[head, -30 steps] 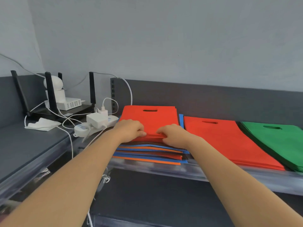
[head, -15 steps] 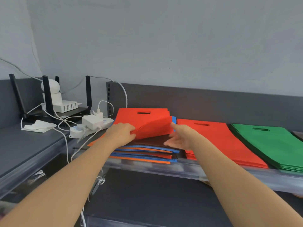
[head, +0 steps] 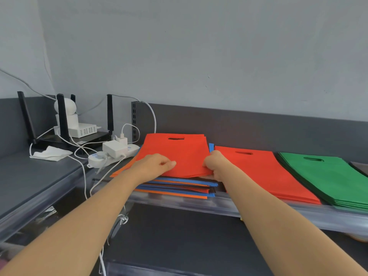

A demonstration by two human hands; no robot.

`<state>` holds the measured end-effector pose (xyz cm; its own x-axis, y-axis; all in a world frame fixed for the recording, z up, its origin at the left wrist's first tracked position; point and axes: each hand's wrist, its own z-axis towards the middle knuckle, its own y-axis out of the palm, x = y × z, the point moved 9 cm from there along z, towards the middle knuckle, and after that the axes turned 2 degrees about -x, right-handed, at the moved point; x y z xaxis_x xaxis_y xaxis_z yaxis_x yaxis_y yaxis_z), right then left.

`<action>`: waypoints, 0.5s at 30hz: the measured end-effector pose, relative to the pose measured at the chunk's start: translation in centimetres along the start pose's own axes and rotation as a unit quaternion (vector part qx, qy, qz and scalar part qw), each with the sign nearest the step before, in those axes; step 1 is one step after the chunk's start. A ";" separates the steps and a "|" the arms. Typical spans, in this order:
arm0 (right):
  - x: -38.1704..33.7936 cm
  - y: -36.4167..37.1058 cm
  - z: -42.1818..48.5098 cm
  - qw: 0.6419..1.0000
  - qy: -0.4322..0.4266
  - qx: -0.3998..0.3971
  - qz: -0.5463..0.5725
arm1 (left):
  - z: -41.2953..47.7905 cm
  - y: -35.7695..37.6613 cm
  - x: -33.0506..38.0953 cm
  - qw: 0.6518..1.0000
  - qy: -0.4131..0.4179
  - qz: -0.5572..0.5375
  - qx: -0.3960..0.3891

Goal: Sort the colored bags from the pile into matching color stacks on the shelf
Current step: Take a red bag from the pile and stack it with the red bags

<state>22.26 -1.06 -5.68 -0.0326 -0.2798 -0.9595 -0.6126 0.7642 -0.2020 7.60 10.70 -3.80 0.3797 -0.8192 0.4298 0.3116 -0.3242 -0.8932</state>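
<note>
A flat red fabric bag (head: 179,154) with a slot handle lies atop the mixed pile (head: 179,189) of blue, orange and red bags on the shelf (head: 179,205). The left hand (head: 155,166) and right hand (head: 216,166) each close a grip on its near edge. Just right lie a red bag stack (head: 262,172), then a green bag stack (head: 328,176)

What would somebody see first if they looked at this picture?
First comes the bright red bag in the middle, lying on a mixed pile of blue and orange bags, with the left grip and right grip holding its near edge. Right of it on the shelf lie a red stack and a green stack. At the far left stands a black router with tall antennas.
</note>
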 end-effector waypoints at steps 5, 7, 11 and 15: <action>-1.2 -4.1 0.0 0.987 -0.090 0.009 0.130 | 3.5 -0.9 0.1 0.997 -0.016 -0.007 0.074; -1.5 -7.0 -0.5 0.982 -0.116 0.014 0.148 | 4.5 -0.6 0.6 0.995 -0.058 -0.007 0.085; -0.7 -12.7 -0.6 0.969 -0.132 0.037 0.206 | 5.6 0.6 3.3 0.980 -0.125 -0.121 0.097; 0.9 -18.3 -0.3 0.958 -0.143 0.056 0.243 | 5.7 3.0 6.4 0.870 -0.181 -0.447 0.099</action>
<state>33.19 -15.49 -2.76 -0.0646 0.2830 -0.9570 -0.4905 0.8261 0.2774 15.90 7.14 -3.03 0.1473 -0.0661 0.9869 0.7540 -0.6382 -0.1553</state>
